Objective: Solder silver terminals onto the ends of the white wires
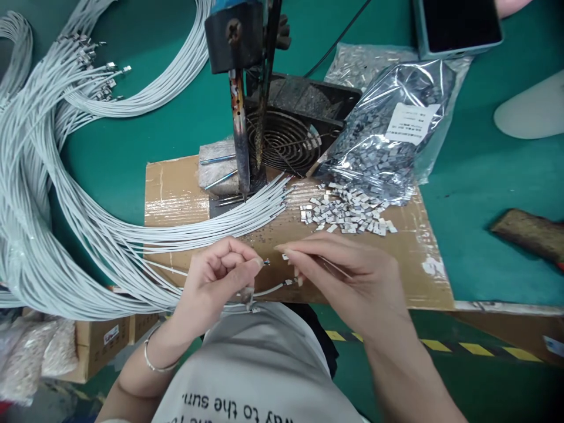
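Note:
My left hand (222,273) is closed, thumb and forefinger pinching a small metal connector (266,262) whose tip pokes out. Facing it across a short gap, my right hand (348,273) pinches a tiny white-and-metal connector piece (285,257). Below the fingers, a white cable (271,289) ends in another small connector (288,282) near my right fingertips; whether they touch it I cannot tell. Just beyond the hands lies a fan of white cables (211,231) on cardboard (409,264). A loose pile of small connector pieces (348,210) sits beyond my right hand.
A soldering iron (239,129) hangs tip-down over the cables, in front of a black fan (284,138). Large white cable bundles (30,205) cover the left side. A clear bag of connector pieces (388,141), a phone (458,26) and a brown stick-like object (529,235) lie right.

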Available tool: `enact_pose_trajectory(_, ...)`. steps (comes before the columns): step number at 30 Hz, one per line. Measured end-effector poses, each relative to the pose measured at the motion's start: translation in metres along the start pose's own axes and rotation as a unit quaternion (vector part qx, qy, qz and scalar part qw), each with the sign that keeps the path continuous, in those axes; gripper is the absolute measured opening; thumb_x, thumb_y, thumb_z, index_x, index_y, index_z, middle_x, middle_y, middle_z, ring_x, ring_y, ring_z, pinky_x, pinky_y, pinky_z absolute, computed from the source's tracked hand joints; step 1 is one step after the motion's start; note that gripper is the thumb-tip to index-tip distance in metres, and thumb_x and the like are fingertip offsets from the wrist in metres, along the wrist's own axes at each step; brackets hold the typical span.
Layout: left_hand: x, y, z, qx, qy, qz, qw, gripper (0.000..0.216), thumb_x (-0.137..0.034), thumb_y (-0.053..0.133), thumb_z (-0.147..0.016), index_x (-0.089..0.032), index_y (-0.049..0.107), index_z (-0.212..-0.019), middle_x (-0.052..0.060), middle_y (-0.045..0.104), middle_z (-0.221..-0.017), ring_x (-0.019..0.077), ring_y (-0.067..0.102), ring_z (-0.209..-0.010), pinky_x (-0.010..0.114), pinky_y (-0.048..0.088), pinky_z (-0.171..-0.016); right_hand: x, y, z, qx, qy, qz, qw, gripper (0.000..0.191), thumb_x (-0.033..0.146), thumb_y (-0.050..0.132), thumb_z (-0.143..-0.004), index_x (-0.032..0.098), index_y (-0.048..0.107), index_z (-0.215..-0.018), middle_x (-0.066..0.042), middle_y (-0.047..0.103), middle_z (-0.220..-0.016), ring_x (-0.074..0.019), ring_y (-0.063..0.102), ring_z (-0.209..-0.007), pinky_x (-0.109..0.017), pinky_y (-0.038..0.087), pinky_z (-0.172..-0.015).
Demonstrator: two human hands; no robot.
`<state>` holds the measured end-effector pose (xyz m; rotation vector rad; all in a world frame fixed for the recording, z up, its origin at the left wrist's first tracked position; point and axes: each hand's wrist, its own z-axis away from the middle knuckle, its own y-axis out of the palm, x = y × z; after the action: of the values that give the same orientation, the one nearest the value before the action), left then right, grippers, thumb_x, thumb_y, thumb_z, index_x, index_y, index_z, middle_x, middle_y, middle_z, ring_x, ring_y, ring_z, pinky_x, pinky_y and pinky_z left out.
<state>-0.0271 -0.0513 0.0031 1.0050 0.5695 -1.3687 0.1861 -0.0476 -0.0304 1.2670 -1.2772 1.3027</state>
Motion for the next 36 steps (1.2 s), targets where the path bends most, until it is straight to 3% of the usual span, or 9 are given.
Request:
enact_pose_trajectory(7, -0.008, -0.003, 0.001, 0.017, -0.069, 0.063, 0.995, 0.024, -0.037, 0.089, -0.094, -0.017, 0.076, -0.090, -0.002, 0.068, -0.065, 0.0003, 0.021, -0.044, 0.017, 0.017, -0.043, 0.001, 0.015, 0.005, 0.040, -0.120, 0.075, 0.989, 0.033, 0.004, 0.071, -0.102, 0.027, 0.081, -0.124, -0.002, 0.079, -0.096, -0.0152, 0.073, -0.077, -0.027, 0.064, -0.071)
enact_pose_trajectory(17, -0.007, -0.003, -0.004, 0.029, -0.102, 0.081, 0.991, 0.030, -0.038, 0.093, -0.089, -0.015, 0.073, -0.084, -0.003, 0.066, -0.062, -0.0010, 0.020, -0.041, 0.015, 0.015, -0.039, 0.002, 0.004, 0.000, 0.077, -0.308, 0.212, 0.924, 0.035, -0.003, 0.067, -0.102, 0.016, 0.071, -0.131, -0.009, 0.079, -0.100, -0.0214, 0.073, -0.087, -0.037, 0.066, -0.077)
enact_pose_trajectory(21, -0.006, -0.004, -0.002, 0.033, -0.102, 0.068, 0.992, 0.031, -0.040, 0.093, -0.089, -0.016, 0.074, -0.086, -0.003, 0.066, -0.062, -0.0008, 0.021, -0.041, 0.015, 0.016, -0.040, 0.003, -0.006, 0.000, 0.094, -0.339, 0.246, 0.903, 0.035, -0.002, 0.065, -0.103, 0.014, 0.072, -0.132, -0.010, 0.082, -0.099, -0.0227, 0.073, -0.084, -0.038, 0.066, -0.075)
enact_pose_trajectory(23, -0.005, -0.004, 0.000, 0.022, -0.089, 0.059, 0.994, 0.031, -0.041, 0.091, -0.090, -0.016, 0.074, -0.087, -0.003, 0.067, -0.062, -0.0004, 0.021, -0.041, 0.016, 0.017, -0.041, 0.002, -0.010, 0.000, 0.051, -0.312, 0.239, 0.918, 0.038, -0.002, 0.068, -0.101, 0.021, 0.076, -0.129, -0.006, 0.082, -0.095, -0.0207, 0.074, -0.080, -0.036, 0.065, -0.073)
enact_pose_trajectory(27, -0.004, -0.001, 0.003, -0.031, -0.054, 0.043, 0.997, 0.031, -0.041, 0.091, -0.090, -0.017, 0.072, -0.085, -0.003, 0.067, -0.062, 0.0013, 0.024, -0.043, 0.017, 0.019, -0.043, -0.008, -0.009, 0.004, -0.069, -0.170, 0.197, 0.963, 0.035, 0.002, 0.075, -0.099, 0.031, 0.085, -0.116, -0.001, 0.080, -0.089, -0.0156, 0.072, -0.070, -0.029, 0.058, -0.062)
enact_pose_trajectory(32, 0.003, 0.001, 0.002, -0.037, 0.018, 0.010, 0.999, 0.030, -0.042, 0.087, -0.095, -0.017, 0.071, -0.088, -0.003, 0.068, -0.063, 0.0035, 0.033, -0.046, 0.018, 0.025, -0.045, -0.013, 0.014, 0.013, -0.037, 0.020, 0.014, 0.999, 0.021, 0.014, 0.077, -0.100, 0.030, 0.089, -0.106, 0.001, 0.076, -0.080, -0.0117, 0.067, -0.063, -0.022, 0.051, -0.053)
enact_pose_trajectory(36, 0.009, 0.002, 0.004, -0.047, 0.063, -0.015, 0.997, 0.026, -0.038, 0.085, -0.097, -0.018, 0.070, -0.089, -0.003, 0.068, -0.063, 0.0058, 0.042, -0.049, 0.018, 0.033, -0.048, -0.005, 0.033, 0.015, -0.014, 0.117, -0.172, 0.978, 0.015, 0.021, 0.081, -0.097, 0.030, 0.091, -0.104, 0.002, 0.072, -0.074, -0.0093, 0.061, -0.054, -0.020, 0.047, -0.047)
